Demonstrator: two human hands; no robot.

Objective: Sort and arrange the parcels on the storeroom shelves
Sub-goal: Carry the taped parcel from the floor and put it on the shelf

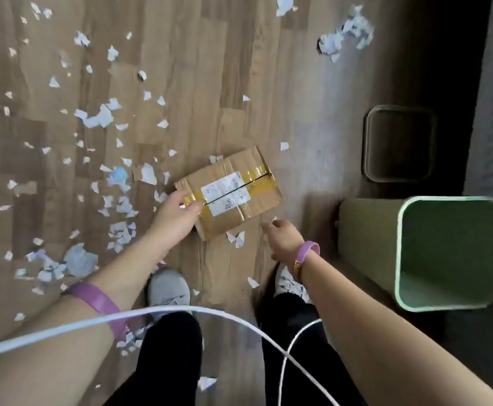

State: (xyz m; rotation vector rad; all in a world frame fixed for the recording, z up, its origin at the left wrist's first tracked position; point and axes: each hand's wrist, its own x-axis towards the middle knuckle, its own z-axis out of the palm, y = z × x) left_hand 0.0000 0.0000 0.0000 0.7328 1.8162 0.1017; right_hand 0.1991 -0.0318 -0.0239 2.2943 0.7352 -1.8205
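Two bins stand at our right. The nearer green bin point(371, 230) is squarish with rounded corners and a pale rim, its mouth turned towards us, and its inside shows smooth green walls. Beyond it is a darker bin point(368, 142) of the same shape; its inside is too shadowed for us to tell what it holds.

The parcel point(233, 194) lies low in front of us over the floor point(198, 68), between our two hands; we cannot tell whether it rests on the boards. Our left hand point(181, 210) grips its left end, thumb curled on top over the tape and fingers hidden beneath. Our right hand point(283, 238) is just beside the near right corner, fingers loosely curled. We cannot tell whether they touch or pinch anything.

The parcel is a flat, creased cardboard box sealed with glossy yellow tape point(257, 174), with a white printed label point(224, 191) split along the flap seam. The floor is wood-patterned plank, littered with torn white paper scraps point(96, 117). Purple wristbands circle both our arms, and a white cable point(181, 310) curves across our view.
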